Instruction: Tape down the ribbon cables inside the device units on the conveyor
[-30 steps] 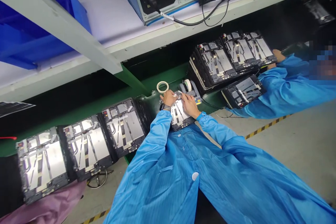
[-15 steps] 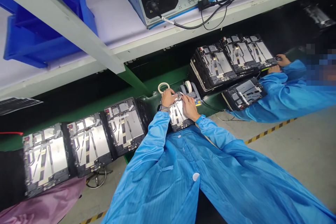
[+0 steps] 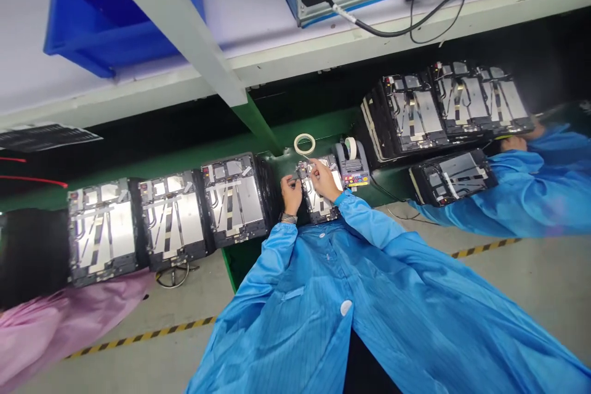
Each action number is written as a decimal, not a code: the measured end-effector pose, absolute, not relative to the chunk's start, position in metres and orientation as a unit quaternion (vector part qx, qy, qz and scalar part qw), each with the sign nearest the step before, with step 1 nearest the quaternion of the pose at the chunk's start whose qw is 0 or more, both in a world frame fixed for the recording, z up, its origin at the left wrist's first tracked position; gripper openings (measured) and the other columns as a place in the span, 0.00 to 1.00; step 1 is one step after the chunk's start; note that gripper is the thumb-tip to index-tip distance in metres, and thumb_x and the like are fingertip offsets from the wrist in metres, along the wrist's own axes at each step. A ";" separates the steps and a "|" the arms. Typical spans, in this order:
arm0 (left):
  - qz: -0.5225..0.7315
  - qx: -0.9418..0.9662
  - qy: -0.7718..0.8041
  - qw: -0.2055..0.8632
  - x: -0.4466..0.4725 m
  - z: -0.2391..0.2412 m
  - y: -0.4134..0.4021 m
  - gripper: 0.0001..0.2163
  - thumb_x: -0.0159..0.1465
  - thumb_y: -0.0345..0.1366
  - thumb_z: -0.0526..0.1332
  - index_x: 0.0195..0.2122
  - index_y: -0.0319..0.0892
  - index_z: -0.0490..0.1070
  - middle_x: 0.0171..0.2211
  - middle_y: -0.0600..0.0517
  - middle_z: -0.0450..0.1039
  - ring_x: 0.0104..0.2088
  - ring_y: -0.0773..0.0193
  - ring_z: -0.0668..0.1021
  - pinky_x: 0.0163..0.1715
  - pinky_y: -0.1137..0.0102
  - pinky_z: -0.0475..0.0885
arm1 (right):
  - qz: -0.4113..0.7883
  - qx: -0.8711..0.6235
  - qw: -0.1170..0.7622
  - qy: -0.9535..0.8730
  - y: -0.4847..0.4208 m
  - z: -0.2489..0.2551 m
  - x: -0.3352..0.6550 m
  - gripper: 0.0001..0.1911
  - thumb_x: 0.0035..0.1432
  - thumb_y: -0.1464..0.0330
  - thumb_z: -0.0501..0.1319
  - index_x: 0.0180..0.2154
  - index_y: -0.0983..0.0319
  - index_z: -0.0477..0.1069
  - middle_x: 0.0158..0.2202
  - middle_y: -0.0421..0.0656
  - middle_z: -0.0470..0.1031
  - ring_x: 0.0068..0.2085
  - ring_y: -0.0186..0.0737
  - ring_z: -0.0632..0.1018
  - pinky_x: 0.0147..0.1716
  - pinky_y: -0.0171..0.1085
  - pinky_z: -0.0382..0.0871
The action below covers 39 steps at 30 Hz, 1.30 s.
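In front of my body lies an opened tablet (image 3: 316, 212), its silver inside facing up with dark cable strips across it. My left hand (image 3: 292, 196) is at its left edge, fingers bent against the side. Over the tablet's upper part is my right hand (image 3: 325, 181), thumb and finger pinched on a small pale strip of tape near the top left corner. A tape dispenser (image 3: 357, 167) with a white roll stands just right of the tablet. Behind it, a loose ring of tape (image 3: 296, 144) lies flat on the green bench.
Stacks of opened tablets (image 3: 237, 203) line the bench to the left; more stacks (image 3: 415, 114) stand at the right. A co-worker's blue sleeve (image 3: 466, 218) reaches in beside a smaller stack (image 3: 455, 175). A shelf post (image 3: 184, 18) slants down in front, and pink cloth (image 3: 92, 314) hangs lower left.
My left hand has moved from the tablet's top down to its left edge. My right hand has shifted toward the tablet's upper left. The whole view has turned slightly.
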<state>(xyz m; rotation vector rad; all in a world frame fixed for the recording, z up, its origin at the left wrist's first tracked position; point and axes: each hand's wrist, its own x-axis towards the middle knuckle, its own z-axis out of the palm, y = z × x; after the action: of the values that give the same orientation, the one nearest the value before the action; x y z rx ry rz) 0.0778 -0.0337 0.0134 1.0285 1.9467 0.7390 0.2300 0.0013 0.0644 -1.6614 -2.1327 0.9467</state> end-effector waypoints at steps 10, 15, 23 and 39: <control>0.340 0.350 0.739 0.464 0.088 -0.007 -0.018 0.11 0.71 0.37 0.63 0.53 0.45 0.71 0.59 0.46 0.78 0.55 0.64 0.81 0.54 0.68 0.75 | 0.287 -0.522 0.078 -0.799 0.033 0.063 0.222 0.36 0.69 0.73 0.48 0.76 0.65 0.52 0.53 0.53 0.76 0.55 0.54 0.71 0.59 0.47 0.64; 0.408 0.301 0.695 0.509 0.085 -0.024 -0.014 0.12 0.67 0.39 0.68 0.48 0.43 0.72 0.49 0.46 0.80 0.50 0.61 0.82 0.54 0.65 0.76 | 0.279 -0.484 0.130 -0.819 0.037 0.052 0.224 0.37 0.66 0.76 0.51 0.75 0.62 0.55 0.61 0.55 0.72 0.58 0.56 0.68 0.58 0.50 0.63; 0.481 0.266 0.639 0.539 0.082 -0.047 -0.011 0.17 0.60 0.42 0.73 0.45 0.43 0.72 0.44 0.47 0.78 0.46 0.58 0.81 0.56 0.58 0.74 | 0.315 -0.452 0.189 -0.813 0.047 0.018 0.231 0.36 0.61 0.79 0.53 0.70 0.63 0.62 0.44 0.50 0.77 0.47 0.53 0.70 0.51 0.50 0.64; 0.446 0.331 0.673 0.489 0.084 -0.051 -0.014 0.14 0.64 0.41 0.70 0.47 0.44 0.72 0.46 0.47 0.79 0.47 0.58 0.81 0.55 0.58 0.74 | 0.315 -0.474 0.187 -0.801 0.039 0.008 0.236 0.35 0.63 0.78 0.51 0.72 0.64 0.58 0.45 0.51 0.74 0.48 0.55 0.70 0.55 0.52 0.64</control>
<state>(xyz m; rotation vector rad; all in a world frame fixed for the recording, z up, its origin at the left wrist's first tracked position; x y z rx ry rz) 0.0842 -0.0138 -0.0508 0.8041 1.6360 1.0837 0.2358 0.0389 0.0078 -1.3348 -2.2535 0.8867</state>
